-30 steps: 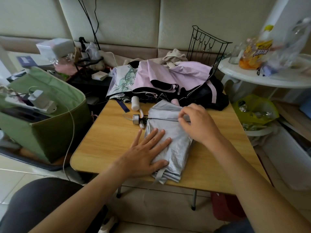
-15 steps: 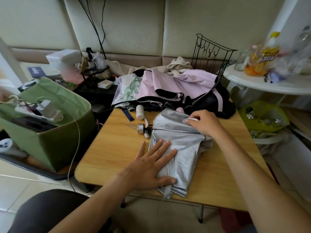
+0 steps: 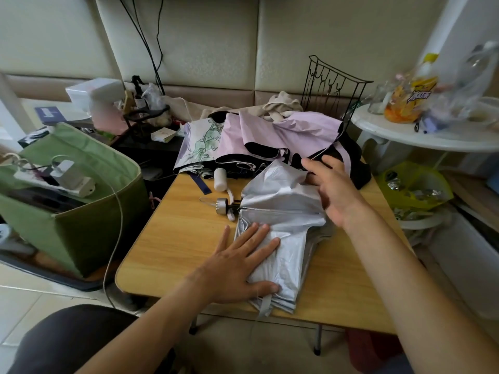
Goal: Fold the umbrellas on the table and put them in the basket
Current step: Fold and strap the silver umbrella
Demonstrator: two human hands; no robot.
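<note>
A silver-grey umbrella (image 3: 280, 211) lies collapsed on the wooden table (image 3: 178, 238), its handle (image 3: 222, 205) pointing left and its strap hanging over the near edge. My left hand (image 3: 237, 268) presses flat on the near folds, fingers spread. My right hand (image 3: 333, 190) hovers with straight fingers over the far right flap of the canopy. Behind it a pink and black umbrella (image 3: 283, 133) and a floral one (image 3: 201, 143) lie in a heap at the table's far edge. The green fabric basket (image 3: 81, 220) stands on the floor to the left.
A power strip and charger (image 3: 62, 176) with a cable rest across the basket. A white cylinder (image 3: 220, 179) lies near the handle. A black wire rack (image 3: 332, 85) stands behind the heap. A white round side table (image 3: 421, 136) with bottles is at right, a yellow bag (image 3: 413, 184) below it.
My right hand let go of the pinched canopy edge and opened, lifting up and to the right. The far flap of the silver umbrella now stands raised. My left hand stayed pressed flat.
</note>
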